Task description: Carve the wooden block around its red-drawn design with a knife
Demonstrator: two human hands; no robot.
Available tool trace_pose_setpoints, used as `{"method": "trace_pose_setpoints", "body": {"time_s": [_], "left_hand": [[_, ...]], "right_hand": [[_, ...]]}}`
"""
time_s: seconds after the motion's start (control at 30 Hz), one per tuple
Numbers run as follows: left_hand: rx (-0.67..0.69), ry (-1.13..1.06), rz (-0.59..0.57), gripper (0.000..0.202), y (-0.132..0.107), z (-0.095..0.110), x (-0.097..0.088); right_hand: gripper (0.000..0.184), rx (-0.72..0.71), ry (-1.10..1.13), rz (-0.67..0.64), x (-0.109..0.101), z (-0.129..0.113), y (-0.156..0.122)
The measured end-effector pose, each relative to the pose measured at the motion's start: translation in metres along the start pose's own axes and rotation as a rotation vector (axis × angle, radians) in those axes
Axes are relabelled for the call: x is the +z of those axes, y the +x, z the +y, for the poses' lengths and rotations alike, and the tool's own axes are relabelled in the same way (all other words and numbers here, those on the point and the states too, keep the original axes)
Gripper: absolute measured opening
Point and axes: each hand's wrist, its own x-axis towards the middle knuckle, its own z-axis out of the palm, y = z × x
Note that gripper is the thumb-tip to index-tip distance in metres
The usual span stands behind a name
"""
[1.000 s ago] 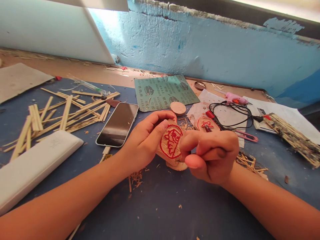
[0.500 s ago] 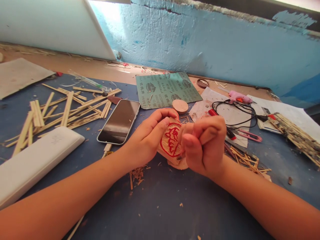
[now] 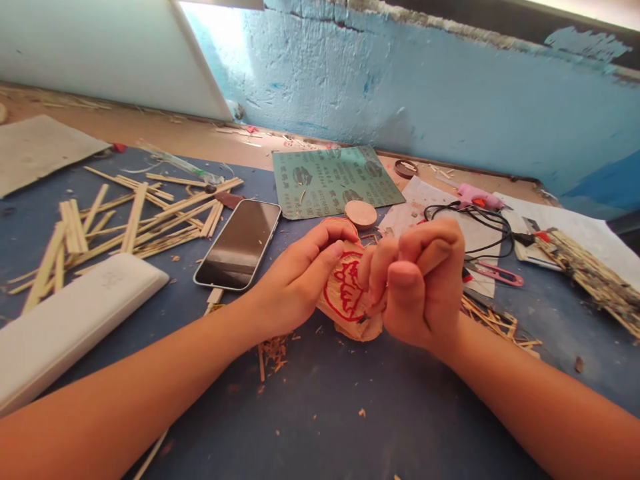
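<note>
A pale wooden block bears a red ring with a red figure inside it. My left hand is closed on its left side, fingers over the far edge and thumb along the face. Close against the block's right side, my right hand is curled into a grip. What it holds is hidden by the fingers, though a small dark tip shows at the block's lower right. Behind the block lie a round wooden disc and a green printed sheet of sandpaper.
On the blue tabletop lie a phone, a white power bank, and many thin wooden sticks. To the right are a black cable, a pink glue gun and a pink cutter. Wood shavings are scattered nearby.
My right hand has shifted slightly to the right, uncovering more of the block's lower right edge. My left hand keeps its hold, almost unmoved.
</note>
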Motion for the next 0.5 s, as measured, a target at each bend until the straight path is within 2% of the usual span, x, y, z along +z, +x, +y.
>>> {"method": "trace_pose_setpoints", "body": {"time_s": [0.1,0.2,0.27,0.37,0.4,0.5], "left_hand": [[-0.005,-0.014,0.002,0.024,0.002,-0.0008,-0.0004],[-0.02,-0.042,-0.007,0.024,0.0036,-0.0001,-0.001],[-0.021,-0.05,-0.011,0.025,0.0043,0.0004,-0.0011],[-0.009,-0.02,0.006,0.025,0.005,0.0001,-0.0006],[-0.005,-0.01,0.011,0.026,0.0052,-0.0004,-0.0004],[-0.002,-0.007,0.026,0.027,0.0056,-0.0026,0.0]], "right_hand": [[0.013,-0.067,0.064,0.071,0.0002,0.0021,-0.0027],[0.015,-0.076,0.081,0.071,0.0011,0.0033,-0.0007],[0.017,-0.114,0.092,0.019,0.0009,0.0015,0.0025],[0.035,-0.184,0.095,-0.09,0.0008,-0.0023,0.0061],[0.036,-0.198,0.093,-0.104,0.0009,-0.0027,0.0062],[0.018,-0.152,0.065,-0.065,0.0006,0.001,0.0034]]}}
